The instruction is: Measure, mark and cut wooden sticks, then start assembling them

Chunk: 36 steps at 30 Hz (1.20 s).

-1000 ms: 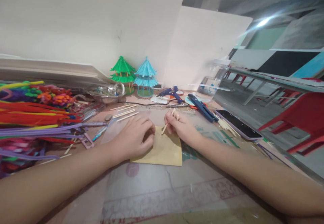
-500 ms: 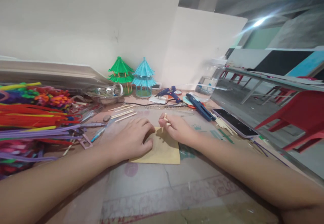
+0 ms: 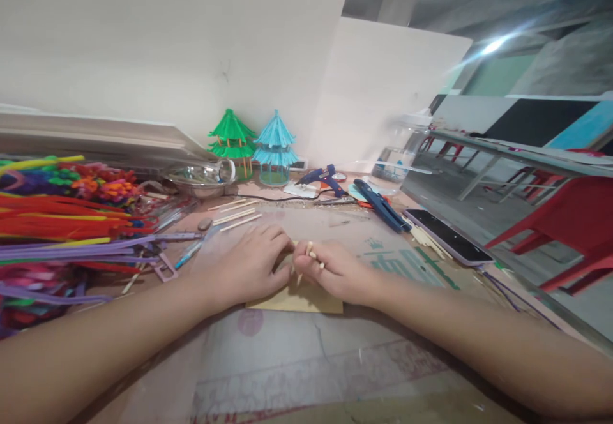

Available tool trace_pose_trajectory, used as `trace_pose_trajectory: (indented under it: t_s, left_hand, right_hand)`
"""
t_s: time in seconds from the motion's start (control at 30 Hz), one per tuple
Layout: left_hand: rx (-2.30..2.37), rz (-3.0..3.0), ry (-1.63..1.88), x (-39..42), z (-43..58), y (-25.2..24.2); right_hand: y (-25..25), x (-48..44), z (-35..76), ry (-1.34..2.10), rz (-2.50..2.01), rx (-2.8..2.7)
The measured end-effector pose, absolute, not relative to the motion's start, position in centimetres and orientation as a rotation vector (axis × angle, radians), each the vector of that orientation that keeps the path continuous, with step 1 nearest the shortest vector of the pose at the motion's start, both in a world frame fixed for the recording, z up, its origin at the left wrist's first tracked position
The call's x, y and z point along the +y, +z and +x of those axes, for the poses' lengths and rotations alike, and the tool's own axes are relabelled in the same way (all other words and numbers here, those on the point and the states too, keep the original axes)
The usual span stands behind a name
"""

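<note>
A yellowish sheet of paper (image 3: 306, 301) lies on the table in front of me, partly hidden by both hands. My left hand (image 3: 261, 261) rests on its left side, palm down, with the thumb apart from the loosely bent fingers. Closed in a fist, my right hand (image 3: 338, 271) grips a few thin wooden sticks (image 3: 313, 255); their pale ends poke out above the fingers and a tip shows below. The two hands are close together over the sheet, the right fingertips beside the left thumb.
Loose wooden sticks (image 3: 237, 219) lie beyond my left hand. Colourful pipe cleaners (image 3: 62, 216) are piled at left. At the back stand a green pagoda model (image 3: 232, 133) and a blue one (image 3: 275, 143), near a glue gun (image 3: 323, 178). A blue cutter (image 3: 380, 207) and phone (image 3: 447, 235) lie at right.
My right hand, with the sticks in it, has come down and nearer to me over the sheet, closer to my left hand. The left hand has hardly moved.
</note>
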<state>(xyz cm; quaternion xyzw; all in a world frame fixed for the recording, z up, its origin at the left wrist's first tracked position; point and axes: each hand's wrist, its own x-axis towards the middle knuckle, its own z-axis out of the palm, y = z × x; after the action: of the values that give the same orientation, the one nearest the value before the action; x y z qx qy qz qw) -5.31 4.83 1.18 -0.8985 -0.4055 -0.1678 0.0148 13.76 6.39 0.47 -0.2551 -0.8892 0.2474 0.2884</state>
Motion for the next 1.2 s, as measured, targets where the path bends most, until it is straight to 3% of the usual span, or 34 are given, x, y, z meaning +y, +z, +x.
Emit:
trace_pose_trajectory:
  t_s: [0.53,0.73,0.9,1.07,1.2]
  left_hand:
    - [-1.319,-2.801,-0.453,4.7,-5.1,1.3]
    - [-1.329,-2.810,-0.454,4.7,-5.1,1.4]
    - [-1.334,-2.800,-0.467,4.8,-5.2,1.2]
    - [-1.323,-2.808,-0.472,4.8,-5.2,1.2]
    - [-1.320,-2.798,-0.478,5.0,-5.2,1.2]
  right_hand:
    - [0.7,7.5,13.8,0.484,-0.924,-2.281]
    - [0.7,6.5,13.7,0.596,-0.682,-2.392]
    - [0.6,7.3,13.8,0.397,-0.887,-2.318]
    - [0.6,6.7,13.7,0.489,-0.697,-2.435]
    - [0.4,7.4,13.7,0.355,-0.866,-2.409]
